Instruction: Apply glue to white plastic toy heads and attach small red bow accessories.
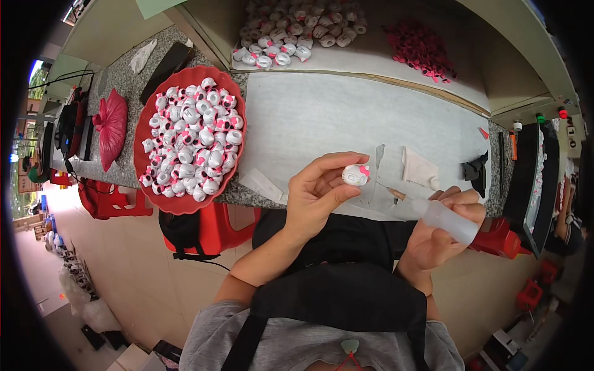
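Observation:
Between the thumb and fingers of my left hand (pixel 318 195) is a small white toy head (pixel 355 175) with a pink bow at its upper right. My right hand (pixel 442 232) is wrapped round a translucent white squeeze bottle (pixel 447 221), which lies tilted with its tip toward the toy head. A thin needle shows at the bottle's nozzle (pixel 396 194), a short gap away from the toy head. To the left of my hands, a red scalloped tray (pixel 143 116) is heaped with many similar white heads with pink bows.
White paper (pixel 297 117) covers the work surface. On it lie a folded cloth (pixel 421 168) and a black scrap (pixel 476 171). A shelf behind holds a pile of white heads (pixel 288 31) and pink pieces (pixel 423 49). A pink bag (pixel 112 130) sits far left; red stools (pixel 232 224) stand below.

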{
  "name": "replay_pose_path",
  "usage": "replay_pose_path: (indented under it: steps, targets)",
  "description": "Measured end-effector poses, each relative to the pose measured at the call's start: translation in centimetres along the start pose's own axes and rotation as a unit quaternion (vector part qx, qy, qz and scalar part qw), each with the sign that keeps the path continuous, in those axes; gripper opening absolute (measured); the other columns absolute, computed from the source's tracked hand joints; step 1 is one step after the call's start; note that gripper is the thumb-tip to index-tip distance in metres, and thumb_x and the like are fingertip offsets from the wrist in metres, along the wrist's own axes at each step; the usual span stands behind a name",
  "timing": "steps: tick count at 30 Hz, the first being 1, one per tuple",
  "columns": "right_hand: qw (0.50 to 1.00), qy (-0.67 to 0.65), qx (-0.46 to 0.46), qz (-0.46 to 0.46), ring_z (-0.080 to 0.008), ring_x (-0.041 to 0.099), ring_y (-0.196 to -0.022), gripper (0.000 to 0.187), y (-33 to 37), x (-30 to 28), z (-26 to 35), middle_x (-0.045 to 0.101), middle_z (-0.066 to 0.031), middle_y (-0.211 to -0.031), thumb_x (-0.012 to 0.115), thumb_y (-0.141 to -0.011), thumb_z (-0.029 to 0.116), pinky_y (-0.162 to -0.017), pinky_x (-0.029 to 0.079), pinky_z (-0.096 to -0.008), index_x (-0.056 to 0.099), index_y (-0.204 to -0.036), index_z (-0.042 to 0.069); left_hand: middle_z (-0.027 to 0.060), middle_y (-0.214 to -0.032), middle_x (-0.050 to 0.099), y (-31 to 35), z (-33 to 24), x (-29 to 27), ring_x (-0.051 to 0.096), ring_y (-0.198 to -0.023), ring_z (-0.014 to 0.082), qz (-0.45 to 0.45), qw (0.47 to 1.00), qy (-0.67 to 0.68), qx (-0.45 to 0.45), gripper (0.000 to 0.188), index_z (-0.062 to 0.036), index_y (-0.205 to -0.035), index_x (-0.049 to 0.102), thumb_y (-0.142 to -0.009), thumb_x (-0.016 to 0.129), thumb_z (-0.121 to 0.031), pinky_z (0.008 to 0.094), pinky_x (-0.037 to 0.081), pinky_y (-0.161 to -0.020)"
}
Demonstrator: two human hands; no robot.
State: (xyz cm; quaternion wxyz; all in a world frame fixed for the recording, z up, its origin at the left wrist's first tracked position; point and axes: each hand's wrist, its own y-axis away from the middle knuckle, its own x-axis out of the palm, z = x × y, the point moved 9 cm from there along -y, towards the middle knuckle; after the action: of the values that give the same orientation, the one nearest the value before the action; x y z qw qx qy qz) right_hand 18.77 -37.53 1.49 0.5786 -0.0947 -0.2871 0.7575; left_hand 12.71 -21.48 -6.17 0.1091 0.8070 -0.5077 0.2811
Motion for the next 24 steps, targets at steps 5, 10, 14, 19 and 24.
replay_pose_path:
  steps: [5, 10, 14, 19, 24]
  targets:
    - [0.995, 0.038, -0.066, 0.064, -0.0107, 0.039, -0.055, 0.041, 0.9, 1.2, 1.1, 0.041, -0.0040, -0.074, 0.068, -0.063, 0.032, -0.048, 0.035, -0.0198, 0.041, -0.082, 0.008, 0.0189, -0.097, 0.051, 0.2, 0.1, -0.2, 0.053, -0.087, 0.0209, 0.011, 1.000, 0.012, -0.006, 0.036, 0.0033, -0.101, 0.043, -0.069, 0.058, -0.001, 0.0346, 0.045, -0.077]
    - [0.991, 0.053, -0.083, 0.094, -0.0096, 0.040, -0.055, 0.042, 1.2, 2.2, 1.8, 0.041, -0.0029, -0.073, 0.070, -0.060, 0.032, -0.044, 0.035, -0.0185, 0.042, -0.080, 0.008, 0.0191, -0.097, 0.051, 0.1, 0.2, 0.2, 0.053, -0.087, 0.0211, 0.017, 0.999, 0.034, -0.016, 0.035, 0.0032, -0.100, 0.044, -0.069, 0.058, 0.000, 0.0360, 0.045, -0.077]
    - [0.991, 0.051, -0.077, 0.094, -0.0101, 0.040, -0.056, 0.040, 1.2, 2.3, 1.8, 0.041, -0.0023, -0.073, 0.070, -0.060, 0.031, -0.044, 0.035, -0.0191, 0.043, -0.079, 0.008, 0.0194, -0.098, 0.050, 0.2, 0.4, 0.2, 0.053, -0.088, 0.0210, 0.021, 0.999, 0.042, -0.028, 0.034, 0.0031, -0.100, 0.044, -0.069, 0.058, 0.000, 0.0359, 0.045, -0.078]
    - [0.991, 0.051, -0.072, 0.102, -0.0105, 0.040, -0.056, 0.040, 1.2, 2.2, 1.8, 0.041, -0.0029, -0.074, 0.070, -0.060, 0.030, -0.045, 0.035, -0.0199, 0.043, -0.079, 0.008, 0.0194, -0.098, 0.050, 0.3, 0.5, 0.4, 0.053, -0.088, 0.0213, 0.024, 0.998, 0.042, -0.030, 0.033, 0.0029, -0.100, 0.044, -0.069, 0.057, 0.001, 0.0357, 0.045, -0.078]
    - [0.994, 0.039, -0.077, 0.067, -0.0110, 0.039, -0.055, 0.038, 1.4, 1.5, 1.9, 0.041, -0.0044, -0.074, 0.070, -0.061, 0.026, -0.046, 0.035, -0.0209, 0.043, -0.079, 0.007, 0.0192, -0.098, 0.050, 0.2, 0.6, 0.5, 0.053, -0.087, 0.0214, 0.022, 0.998, 0.039, -0.031, 0.034, 0.0024, -0.100, 0.044, -0.069, 0.058, -0.002, 0.0356, 0.045, -0.077]
